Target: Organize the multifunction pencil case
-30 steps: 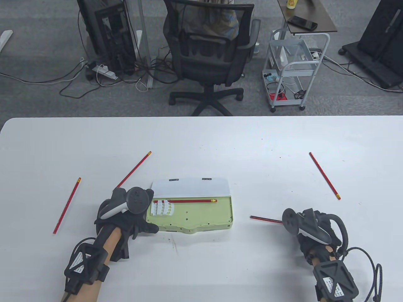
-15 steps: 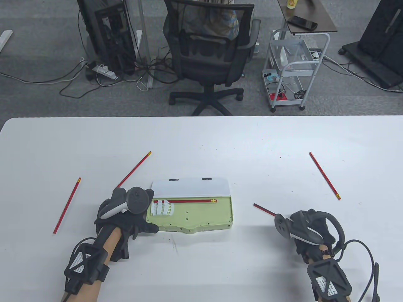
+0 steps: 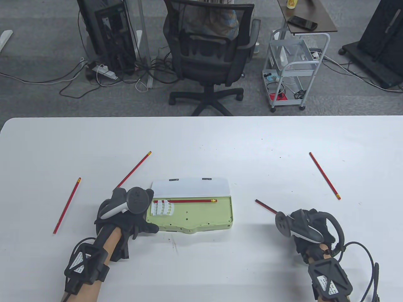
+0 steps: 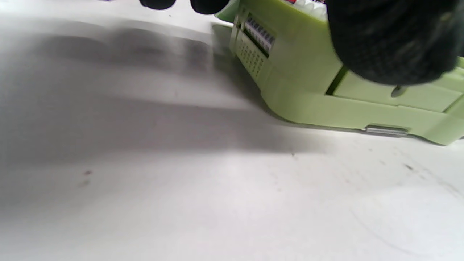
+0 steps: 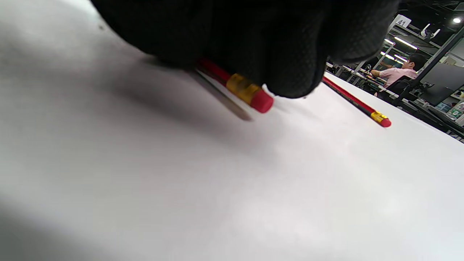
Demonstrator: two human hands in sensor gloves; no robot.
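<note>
The green pencil case (image 3: 195, 217) lies open at the table's front centre, its white lid (image 3: 189, 188) folded back. One red pencil (image 3: 189, 200) lies along the tray's far edge beside a white clip rack (image 3: 162, 208). My left hand (image 3: 132, 214) grips the case's left end, thumb (image 4: 391, 40) over the front corner of the case (image 4: 308, 87). My right hand (image 3: 294, 225), to the right of the case, pinches a second red pencil (image 3: 266, 206) near its eraser end (image 5: 250, 95). Its tip points up-left toward the case, just above the table.
Three more red pencils lie loose: one at the far left (image 3: 67, 206), one behind my left hand (image 3: 135, 168), one at the right (image 3: 325, 175) (image 5: 357, 103). Beyond the table's far edge stand an office chair (image 3: 209, 53) and a white cart (image 3: 292, 69).
My right hand has turned the pencil it holds, so the tip swung from pointing left to pointing up-left, and shifted slightly toward the case. The left hand and case have stayed still.
</note>
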